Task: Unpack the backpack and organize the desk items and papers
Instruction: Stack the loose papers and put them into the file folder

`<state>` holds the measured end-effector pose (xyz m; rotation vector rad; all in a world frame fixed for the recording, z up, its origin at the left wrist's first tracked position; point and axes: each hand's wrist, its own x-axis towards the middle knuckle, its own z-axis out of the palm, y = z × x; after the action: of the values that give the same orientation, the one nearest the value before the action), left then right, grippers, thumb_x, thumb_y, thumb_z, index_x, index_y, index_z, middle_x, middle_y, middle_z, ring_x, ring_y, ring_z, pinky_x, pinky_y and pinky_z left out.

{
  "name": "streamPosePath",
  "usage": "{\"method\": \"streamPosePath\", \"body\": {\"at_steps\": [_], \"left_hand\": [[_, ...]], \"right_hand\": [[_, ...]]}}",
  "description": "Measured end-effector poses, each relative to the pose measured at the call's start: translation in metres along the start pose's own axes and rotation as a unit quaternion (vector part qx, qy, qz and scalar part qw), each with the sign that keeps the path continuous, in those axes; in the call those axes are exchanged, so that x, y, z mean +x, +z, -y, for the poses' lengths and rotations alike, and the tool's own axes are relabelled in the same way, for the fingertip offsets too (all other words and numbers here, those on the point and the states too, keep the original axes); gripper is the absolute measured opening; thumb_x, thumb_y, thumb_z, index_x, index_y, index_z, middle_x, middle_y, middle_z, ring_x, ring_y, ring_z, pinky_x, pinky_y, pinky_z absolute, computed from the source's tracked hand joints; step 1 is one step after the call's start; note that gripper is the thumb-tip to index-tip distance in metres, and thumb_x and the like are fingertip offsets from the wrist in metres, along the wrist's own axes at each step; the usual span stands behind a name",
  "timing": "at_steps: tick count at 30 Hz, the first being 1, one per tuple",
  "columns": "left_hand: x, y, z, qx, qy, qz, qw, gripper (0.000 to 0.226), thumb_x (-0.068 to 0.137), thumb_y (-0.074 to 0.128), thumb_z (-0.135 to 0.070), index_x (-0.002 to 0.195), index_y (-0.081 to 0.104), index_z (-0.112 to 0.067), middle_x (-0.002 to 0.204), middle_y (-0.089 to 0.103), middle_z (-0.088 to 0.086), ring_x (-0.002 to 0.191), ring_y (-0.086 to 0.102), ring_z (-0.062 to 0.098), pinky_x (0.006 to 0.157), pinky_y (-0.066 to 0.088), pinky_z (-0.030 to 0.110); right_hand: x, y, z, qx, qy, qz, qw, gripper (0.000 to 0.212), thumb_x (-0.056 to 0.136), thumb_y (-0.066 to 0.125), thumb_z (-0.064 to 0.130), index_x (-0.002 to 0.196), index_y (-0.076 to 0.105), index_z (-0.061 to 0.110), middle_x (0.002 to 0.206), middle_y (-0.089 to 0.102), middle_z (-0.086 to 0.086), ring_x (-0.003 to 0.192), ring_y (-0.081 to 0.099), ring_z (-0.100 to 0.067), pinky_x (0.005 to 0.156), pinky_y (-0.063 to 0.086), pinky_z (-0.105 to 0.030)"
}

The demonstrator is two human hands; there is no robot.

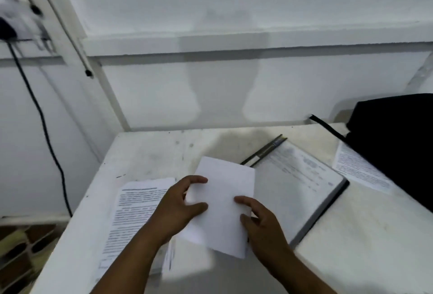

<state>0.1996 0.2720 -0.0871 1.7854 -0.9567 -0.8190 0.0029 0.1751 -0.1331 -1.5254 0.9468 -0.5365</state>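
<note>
Both hands on a blank white sheet (pixel 222 204) held just above the bench (pixel 351 247), mid-frame. Left hand (pixel 180 204) pinches its left edge, thumb on top, fingers curled. Right hand (pixel 260 225) grips the lower right edge, fingers bent over it. Printed pages (pixel 133 214) lie under the left arm. Open folder w/ form (pixel 300 183) just right of the sheet. Black backpack (pixel 398 143) at far right, another printed page (pixel 358 167) tucked against it.

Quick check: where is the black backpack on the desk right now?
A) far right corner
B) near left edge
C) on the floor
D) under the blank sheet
A: the black backpack sits at the desk's far right corner, beyond the open notebook.
</note>
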Motion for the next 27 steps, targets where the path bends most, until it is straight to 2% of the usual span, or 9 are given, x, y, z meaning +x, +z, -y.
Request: {"method": "streamPosePath", "body": {"at_steps": [3, 5, 7, 9, 14, 18, 20, 24, 27], "left_hand": [[-0.015, -0.038, 0.026, 0.041, 0.0, -0.045, 0.998, 0.05, 0.077, 0.08, -0.015, 0.112, 0.066, -0.046, 0.119, 0.062, -0.028, 0.108, 0.06, -0.005, 0.086, 0.049, 0.017], [-0.024, -0.057, 0.041, 0.081, 0.012, -0.062, 0.995, 0.05, 0.077, 0.081, -0.016, 0.116, 0.064, -0.043, 0.123, 0.056, -0.032, 0.112, 0.051, -0.014, 0.09, 0.04, 0.006], [-0.034, -0.073, 0.058, 0.116, 0.019, -0.076, 0.99, 0.051, 0.078, 0.081, -0.017, 0.119, 0.063, -0.039, 0.125, 0.049, -0.033, 0.113, 0.046, -0.019, 0.088, 0.032, -0.003], [-0.041, -0.086, 0.073, 0.15, 0.014, -0.097, 0.984, 0.053, 0.078, 0.082, -0.019, 0.123, 0.061, -0.037, 0.125, 0.049, -0.03, 0.115, 0.046, -0.015, 0.09, 0.027, -0.005], [-0.053, -0.107, 0.102, 0.177, 0.007, -0.15, 0.973, 0.059, 0.073, 0.085, -0.023, 0.127, 0.06, -0.032, 0.128, 0.055, -0.012, 0.121, 0.049, 0.003, 0.094, 0.023, -0.005], [-0.06, -0.111, 0.117, 0.201, -0.006, -0.165, 0.966, 0.055, 0.074, 0.085, -0.02, 0.125, 0.064, -0.025, 0.128, 0.05, -0.004, 0.124, 0.044, 0.006, 0.094, 0.018, -0.007], [-0.062, -0.11, 0.123, 0.21, -0.024, -0.167, 0.963, 0.055, 0.077, 0.083, -0.022, 0.127, 0.063, -0.023, 0.13, 0.044, -0.005, 0.127, 0.041, 0.007, 0.095, 0.018, -0.004], [-0.064, -0.107, 0.127, 0.244, -0.068, -0.161, 0.954, 0.051, 0.08, 0.079, -0.029, 0.128, 0.062, -0.024, 0.136, 0.033, -0.003, 0.132, 0.035, 0.016, 0.101, 0.026, 0.019], [-0.062, -0.102, 0.12, 0.243, -0.057, -0.185, 0.951, 0.043, 0.08, 0.077, -0.026, 0.121, 0.065, -0.027, 0.132, 0.034, -0.006, 0.129, 0.038, 0.018, 0.098, 0.029, 0.022]], "right_hand": [[0.005, 0.041, 0.002, -0.037, -0.01, 0.03, 0.999, 0.042, 0.095, 0.055, 0.009, 0.112, 0.064, 0.046, 0.118, 0.064, 0.014, 0.089, 0.062, -0.007, 0.074, 0.047, -0.022], [0.006, 0.063, 0.003, -0.066, -0.021, 0.036, 0.997, 0.04, 0.092, 0.058, 0.01, 0.108, 0.066, 0.045, 0.112, 0.068, 0.007, 0.079, 0.059, -0.006, 0.07, 0.043, -0.018], [0.005, 0.083, 0.006, -0.097, -0.037, 0.043, 0.994, 0.037, 0.089, 0.061, 0.009, 0.107, 0.066, 0.042, 0.112, 0.066, 0.009, 0.069, 0.059, -0.004, 0.065, 0.043, -0.016], [0.002, 0.098, 0.01, -0.141, -0.057, 0.057, 0.987, 0.038, 0.088, 0.062, 0.009, 0.11, 0.063, 0.04, 0.115, 0.062, 0.017, 0.071, 0.061, -0.003, 0.065, 0.042, -0.01], [-0.005, 0.12, 0.018, -0.188, -0.091, 0.112, 0.972, 0.045, 0.082, 0.068, 0.005, 0.108, 0.059, 0.04, 0.119, 0.047, 0.032, 0.084, 0.06, -0.001, 0.071, 0.042, -0.005], [-0.005, 0.133, 0.012, -0.186, -0.115, 0.107, 0.97, 0.044, 0.074, 0.072, -0.001, 0.106, 0.065, 0.029, 0.119, 0.048, 0.03, 0.08, 0.062, -0.006, 0.07, 0.046, -0.008], [-0.003, 0.135, 0.011, -0.193, -0.119, 0.11, 0.968, 0.043, 0.073, 0.073, 0.0, 0.105, 0.066, 0.028, 0.119, 0.05, 0.027, 0.078, 0.063, -0.007, 0.07, 0.049, -0.012], [-0.002, 0.135, 0.009, -0.2, -0.118, 0.122, 0.965, 0.04, 0.078, 0.075, 0.008, 0.102, 0.063, 0.036, 0.119, 0.055, 0.021, 0.08, 0.063, -0.008, 0.072, 0.05, -0.013], [-0.003, 0.129, 0.01, -0.186, -0.126, 0.109, 0.968, 0.035, 0.081, 0.075, 0.01, 0.099, 0.064, 0.037, 0.112, 0.058, 0.021, 0.081, 0.062, -0.007, 0.069, 0.048, -0.01]]}}
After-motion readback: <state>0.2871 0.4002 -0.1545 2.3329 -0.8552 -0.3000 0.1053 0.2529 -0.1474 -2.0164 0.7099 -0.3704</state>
